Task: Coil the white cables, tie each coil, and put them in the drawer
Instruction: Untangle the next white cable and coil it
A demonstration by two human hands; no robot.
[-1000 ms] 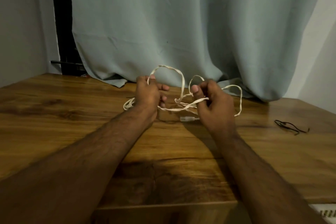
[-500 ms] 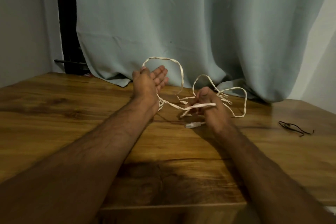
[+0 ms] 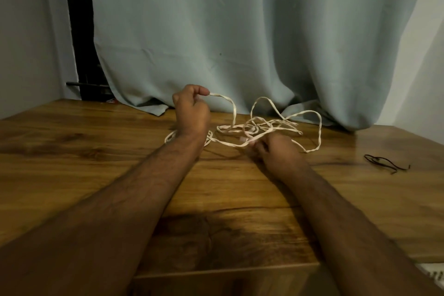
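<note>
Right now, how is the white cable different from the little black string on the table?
The white cable is long, spread in loose tangled loops; the black string is a short, small bundle. The left hand and right hand both hold the white cable; nothing touches the black string. The cable sits mid-table; the string lies off to the right. Both rest on the wooden table.

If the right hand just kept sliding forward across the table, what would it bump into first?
Probably the loose tangle of white cable lying just beyond the right hand, well before the curtain. Depth is hard to judge from this one view.
</note>
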